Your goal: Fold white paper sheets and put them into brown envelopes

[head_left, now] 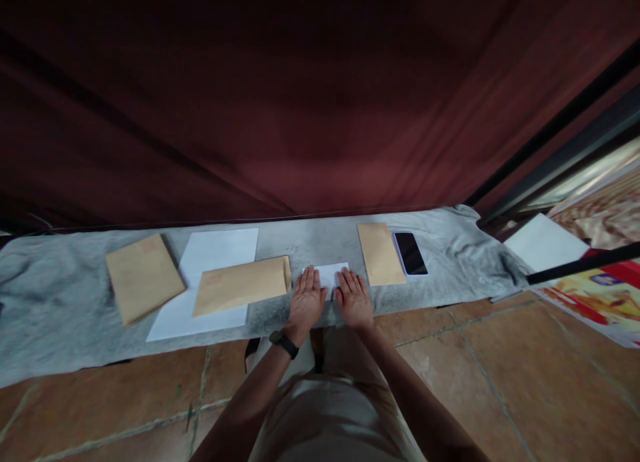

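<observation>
My left hand [306, 298] and my right hand [354, 296] lie flat, fingers spread, side by side on a small folded white paper [331, 273] on a grey cloth [50, 295]. The paper shows only between and above the fingers. Just left of my left hand lies a brown envelope [241, 284] on a large white sheet [213, 250]. Right of my right hand lies another brown envelope [381, 253].
A black phone [410, 253] lies beside the right envelope. A third brown envelope [142, 276] sits at the left. A dark red curtain [300, 102] hangs behind. White paper [544, 241] and a colourful printed sheet [595, 299] lie at the right on the tiled floor [500, 382].
</observation>
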`<state>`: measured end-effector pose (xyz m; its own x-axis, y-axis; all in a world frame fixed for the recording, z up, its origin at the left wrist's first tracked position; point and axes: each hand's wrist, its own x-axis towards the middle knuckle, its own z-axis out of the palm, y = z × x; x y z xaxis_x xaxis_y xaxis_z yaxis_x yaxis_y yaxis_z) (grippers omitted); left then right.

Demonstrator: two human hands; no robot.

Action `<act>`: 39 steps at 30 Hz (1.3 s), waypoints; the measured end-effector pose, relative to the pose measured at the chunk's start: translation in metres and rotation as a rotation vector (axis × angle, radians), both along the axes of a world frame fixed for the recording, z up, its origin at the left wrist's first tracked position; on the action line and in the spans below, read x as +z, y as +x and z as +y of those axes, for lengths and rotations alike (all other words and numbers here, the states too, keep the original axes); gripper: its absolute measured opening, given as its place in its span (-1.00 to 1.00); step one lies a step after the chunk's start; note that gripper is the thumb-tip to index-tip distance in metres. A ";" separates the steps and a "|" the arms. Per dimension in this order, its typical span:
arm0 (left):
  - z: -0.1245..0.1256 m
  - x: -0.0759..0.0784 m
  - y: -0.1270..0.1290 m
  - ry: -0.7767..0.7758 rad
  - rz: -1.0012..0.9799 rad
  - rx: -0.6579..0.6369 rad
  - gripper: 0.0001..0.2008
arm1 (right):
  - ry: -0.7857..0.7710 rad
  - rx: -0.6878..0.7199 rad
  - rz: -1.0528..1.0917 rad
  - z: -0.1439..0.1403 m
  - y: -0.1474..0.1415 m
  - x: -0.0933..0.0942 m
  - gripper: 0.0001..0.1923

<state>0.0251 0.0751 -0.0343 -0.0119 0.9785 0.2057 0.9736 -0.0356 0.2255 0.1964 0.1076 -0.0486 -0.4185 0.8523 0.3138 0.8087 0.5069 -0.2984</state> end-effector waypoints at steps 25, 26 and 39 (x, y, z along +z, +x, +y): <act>-0.041 0.014 -0.006 -0.077 0.136 -0.272 -0.45 | -0.030 0.105 -0.054 0.034 -0.025 0.018 -0.54; -0.041 0.014 -0.006 -0.075 0.141 -0.268 -0.45 | -0.034 0.106 -0.051 0.035 -0.025 0.018 -0.54; -0.045 0.015 -0.007 -0.067 0.125 -0.189 -0.43 | -0.049 0.085 -0.035 0.037 -0.021 0.016 -0.56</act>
<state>0.0180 0.0305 -0.0191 0.1948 0.9724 0.1286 0.9715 -0.2094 0.1114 0.1751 0.1450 -0.0325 -0.4999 0.8273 0.2564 0.7737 0.5596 -0.2970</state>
